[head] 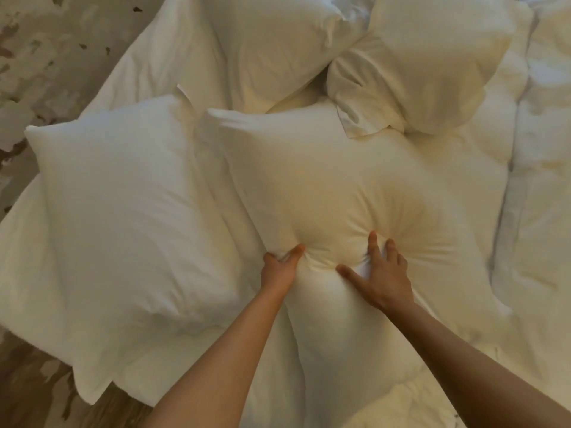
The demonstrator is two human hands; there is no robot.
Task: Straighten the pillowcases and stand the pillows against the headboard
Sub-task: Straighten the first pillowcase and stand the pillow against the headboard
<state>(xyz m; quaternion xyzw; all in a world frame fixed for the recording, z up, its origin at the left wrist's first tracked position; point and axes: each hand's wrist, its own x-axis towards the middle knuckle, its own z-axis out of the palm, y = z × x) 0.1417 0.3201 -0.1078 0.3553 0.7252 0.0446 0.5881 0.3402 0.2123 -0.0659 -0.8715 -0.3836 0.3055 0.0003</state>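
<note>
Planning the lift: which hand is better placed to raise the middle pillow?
Probably the left hand: it already pinches a fold of the middle pillow near its edge. The right hand lies spread, pressing the top, gripping nothing.

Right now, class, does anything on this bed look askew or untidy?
Yes. The far right pillow lies crooked, its case bunched at one corner, and the middle pillow is dented where both hands press.
</note>
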